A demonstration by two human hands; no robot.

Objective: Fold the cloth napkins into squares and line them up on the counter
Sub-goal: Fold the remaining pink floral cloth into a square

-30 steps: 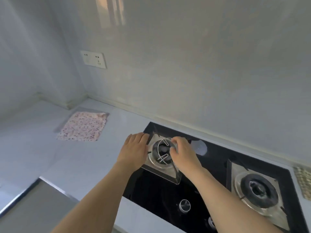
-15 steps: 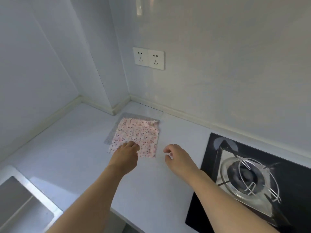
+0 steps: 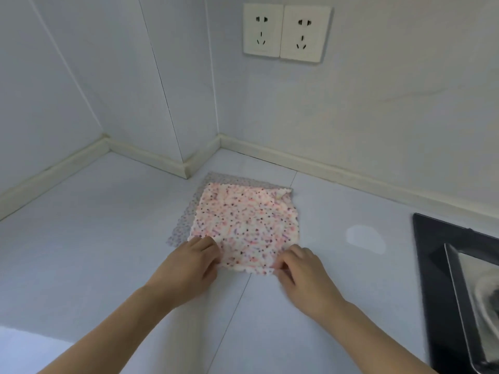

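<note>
A pink speckled cloth napkin [image 3: 247, 225] lies flat on the pale counter [image 3: 108, 225], near the wall corner. Under it a grey patterned napkin [image 3: 183, 225] shows along the left and far edges. My left hand [image 3: 186, 268] pinches the pink napkin's near left corner with curled fingers. My right hand [image 3: 305, 276] pinches its near right corner. The pink napkin's far right corner is slightly turned up.
A black gas hob [image 3: 459, 279] with a steel burner tray takes up the right edge. Two wall sockets [image 3: 286, 33] sit above the napkins. A cream skirting strip [image 3: 324, 168] runs along the wall base. Bare counter lies left of and in front of the napkins.
My hands left the hob's burner, moved left to the napkins, and now both hold the pink napkin's near corners. The view has swung left and closer.
</note>
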